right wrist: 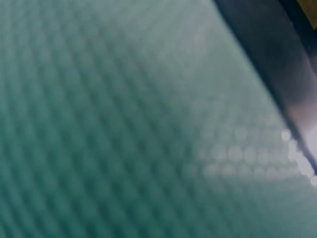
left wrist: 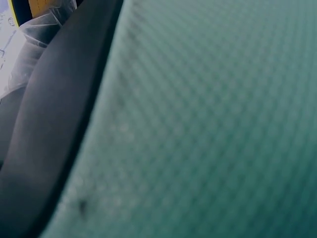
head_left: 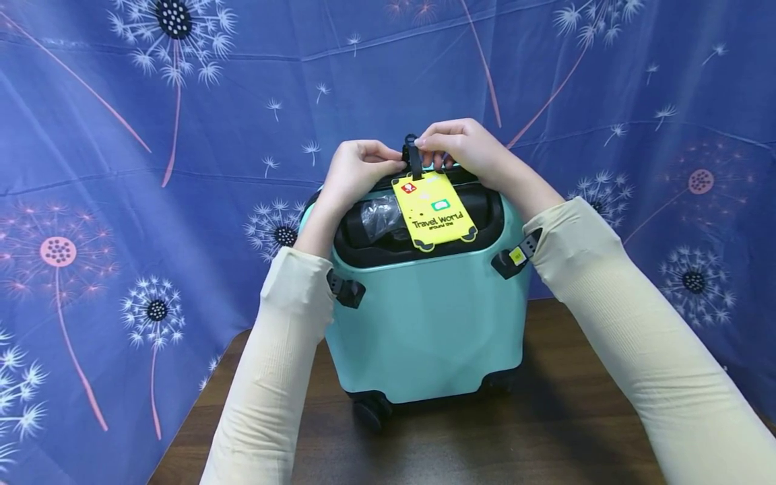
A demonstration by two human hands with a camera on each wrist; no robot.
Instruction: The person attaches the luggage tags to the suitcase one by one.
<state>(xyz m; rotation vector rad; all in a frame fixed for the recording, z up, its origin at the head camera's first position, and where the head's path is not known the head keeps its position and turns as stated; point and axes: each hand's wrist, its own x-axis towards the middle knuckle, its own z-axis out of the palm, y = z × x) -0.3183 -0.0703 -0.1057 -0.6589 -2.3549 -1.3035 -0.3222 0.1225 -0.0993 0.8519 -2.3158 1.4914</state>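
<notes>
A turquoise suitcase [head_left: 430,330] stands upright on its wheels, with a black recessed top panel [head_left: 364,252]. Over that panel lies a yellow luggage tag [head_left: 433,209] printed "Travel around the World". Its black strap [head_left: 415,162] rises to a small loop at the suitcase's top edge. My left hand [head_left: 362,168] pinches the strap from the left, thumb and fingertips together. From the right, my right hand [head_left: 465,149] pinches the strap near its loop, fingers bent. Both wrist views are filled by the suitcase's textured shell [left wrist: 208,119] [right wrist: 99,129]; neither shows a hand.
Crumpled clear plastic [head_left: 382,217] sits in the top panel left of the tag. The suitcase rests on a dark wooden table [head_left: 582,404]. Behind it hangs a blue curtain [head_left: 376,74] with dandelion prints. Black wrist cameras [head_left: 350,291] are strapped over the pale sleeves.
</notes>
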